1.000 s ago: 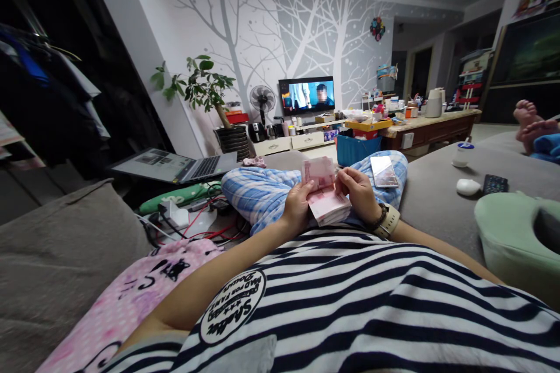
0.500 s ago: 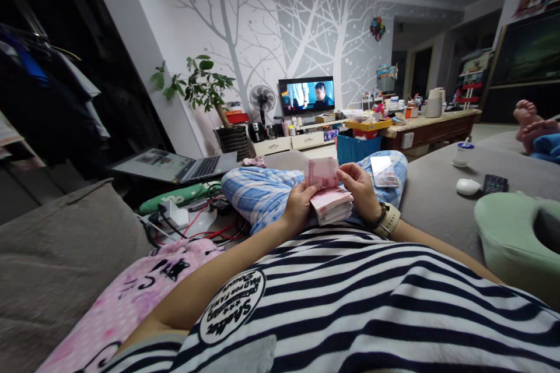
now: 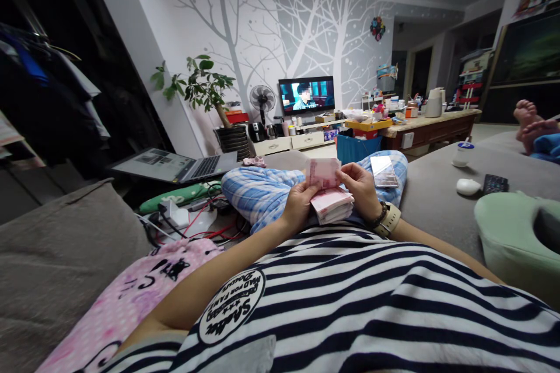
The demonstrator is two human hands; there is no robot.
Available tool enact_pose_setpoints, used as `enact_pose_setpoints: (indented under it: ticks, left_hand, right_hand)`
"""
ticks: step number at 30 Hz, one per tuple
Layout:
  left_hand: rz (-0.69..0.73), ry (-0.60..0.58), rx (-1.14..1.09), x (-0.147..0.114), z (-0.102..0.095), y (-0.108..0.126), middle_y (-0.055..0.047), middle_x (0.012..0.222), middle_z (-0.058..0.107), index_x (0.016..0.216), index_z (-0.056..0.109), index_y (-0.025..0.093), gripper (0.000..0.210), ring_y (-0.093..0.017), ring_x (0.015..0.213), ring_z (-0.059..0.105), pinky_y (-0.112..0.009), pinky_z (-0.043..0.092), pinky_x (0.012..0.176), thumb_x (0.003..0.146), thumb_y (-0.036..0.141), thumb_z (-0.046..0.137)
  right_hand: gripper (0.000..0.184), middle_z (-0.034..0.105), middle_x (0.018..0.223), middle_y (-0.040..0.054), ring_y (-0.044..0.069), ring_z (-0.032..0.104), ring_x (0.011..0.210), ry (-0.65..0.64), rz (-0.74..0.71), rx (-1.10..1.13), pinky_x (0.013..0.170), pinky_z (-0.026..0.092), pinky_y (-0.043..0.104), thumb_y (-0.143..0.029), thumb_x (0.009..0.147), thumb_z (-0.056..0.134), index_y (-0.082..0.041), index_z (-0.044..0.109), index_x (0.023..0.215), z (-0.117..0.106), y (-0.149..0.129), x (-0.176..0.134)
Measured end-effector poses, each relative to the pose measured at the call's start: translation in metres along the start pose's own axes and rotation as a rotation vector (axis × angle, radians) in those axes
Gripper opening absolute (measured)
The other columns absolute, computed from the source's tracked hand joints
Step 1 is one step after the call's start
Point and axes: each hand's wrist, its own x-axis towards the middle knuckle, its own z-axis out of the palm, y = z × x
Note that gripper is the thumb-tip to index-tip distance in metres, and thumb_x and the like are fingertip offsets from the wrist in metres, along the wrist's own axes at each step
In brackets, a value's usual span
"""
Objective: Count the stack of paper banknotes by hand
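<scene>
A thick stack of pink banknotes [image 3: 333,207] is bent over in my left hand [image 3: 300,203], whose thumb presses on its near face. The upper part of the stack, a raised pink banknote [image 3: 322,173], stands up above the fold. My right hand [image 3: 359,185] pinches the right edge of that raised part between thumb and fingertips. How many notes lie between those fingers cannot be made out. Both hands are over my lap, in front of the striped shirt. On my right knee lies a phone [image 3: 384,172] with a lit screen.
An open laptop [image 3: 175,168] stands at the left, above tangled cables [image 3: 219,231] and a power strip. On the sofa at right are a white mouse [image 3: 468,187], a small black keypad [image 3: 496,184], a lidded cup [image 3: 462,155] and a green neck pillow [image 3: 503,227]. Another person's feet [image 3: 527,119] rest beyond.
The raised banknote has shifted very slightly to the right and looks a little flatter across. My hands hold nearly the same pose. The television picture is different.
</scene>
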Motion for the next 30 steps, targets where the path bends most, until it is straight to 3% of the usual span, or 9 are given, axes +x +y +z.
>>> enact_pose_setpoints:
  ticks: [7,19,24,30]
  left_hand:
    - [-0.005,-0.019,-0.008,-0.0005,-0.0004,-0.0003,-0.009,0.082,0.077,0.087,0.077,0.014,0.036,-0.025,0.077,0.072,-0.037,0.055,0.078,0.065,0.04,0.086]
    - [-0.012,-0.024,-0.098,-0.0019,0.0051,0.0012,-0.01,0.087,0.078,0.086,0.077,0.015,0.033,-0.031,0.091,0.073,-0.043,0.055,0.088,0.072,0.045,0.079]
    - [-0.002,-0.032,-0.121,-0.0029,0.0066,0.0023,-0.011,0.087,0.078,0.086,0.076,0.014,0.036,-0.034,0.097,0.072,-0.046,0.056,0.089,0.069,0.045,0.082]
    - [-0.017,-0.04,-0.101,-0.0026,0.0051,0.0007,-0.011,0.086,0.078,0.081,0.075,0.015,0.033,-0.034,0.099,0.071,-0.044,0.056,0.087,0.067,0.045,0.082]
  right_hand:
    - [0.037,0.057,0.067,-0.0017,0.014,0.05,0.062,0.033,-0.041,0.005,0.06,0.042,0.029,-0.053,0.071,0.08,-0.022,0.059,0.073,0.0004,0.001,-0.0013]
    - [0.04,0.055,0.065,-0.0016,0.013,0.046,0.06,0.024,-0.063,-0.035,0.057,0.039,0.029,-0.057,0.073,0.078,-0.021,0.059,0.069,-0.0002,-0.0001,-0.0024]
    - [0.037,0.054,0.064,-0.0022,0.012,0.045,0.058,0.025,-0.051,-0.015,0.054,0.036,0.028,-0.053,0.072,0.079,-0.021,0.059,0.07,0.0,0.0004,-0.0031]
    - [0.036,0.064,0.071,-0.0016,0.014,0.054,0.061,-0.043,-0.01,0.131,0.057,0.042,0.028,-0.047,0.069,0.081,-0.023,0.063,0.088,0.0031,0.0024,-0.0037]
